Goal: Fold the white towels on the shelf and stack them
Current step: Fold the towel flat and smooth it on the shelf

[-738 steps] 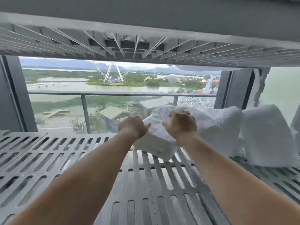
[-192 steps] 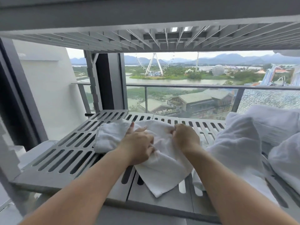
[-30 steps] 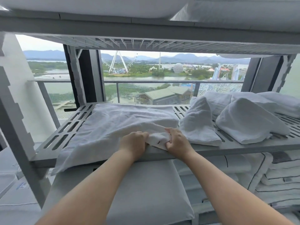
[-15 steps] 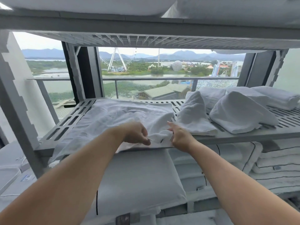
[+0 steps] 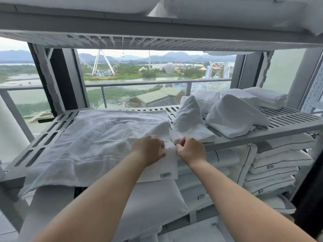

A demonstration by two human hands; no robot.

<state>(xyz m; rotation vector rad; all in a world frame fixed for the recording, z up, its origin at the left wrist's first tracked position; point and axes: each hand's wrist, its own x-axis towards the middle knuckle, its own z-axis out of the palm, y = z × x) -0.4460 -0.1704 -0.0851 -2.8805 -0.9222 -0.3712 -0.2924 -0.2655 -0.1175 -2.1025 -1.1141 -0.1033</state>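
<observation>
A large white towel (image 5: 97,137) lies spread over the left half of the grey slatted shelf (image 5: 286,130). Its near edge hangs over the shelf's front, with a small label near the right corner. My left hand (image 5: 148,149) pinches the towel's near right part. My right hand (image 5: 190,151) grips the same edge just to the right. Unfolded white towels sit on the shelf's right half: a crumpled one (image 5: 190,124), a bigger heap (image 5: 232,117), and a rolled one (image 5: 267,96) at the back.
The upper shelf (image 5: 157,32) hangs low overhead with white bedding on it. Below, pillows (image 5: 148,210) and stacked white linens (image 5: 272,172) fill the lower level. Grey uprights stand left and right. A glass balcony rail (image 5: 139,84) is behind.
The towel's near right corner has been pulled flat and now hangs over the shelf's front, label showing. Both hands shifted slightly right along the edge. The camera backed off and lowered.
</observation>
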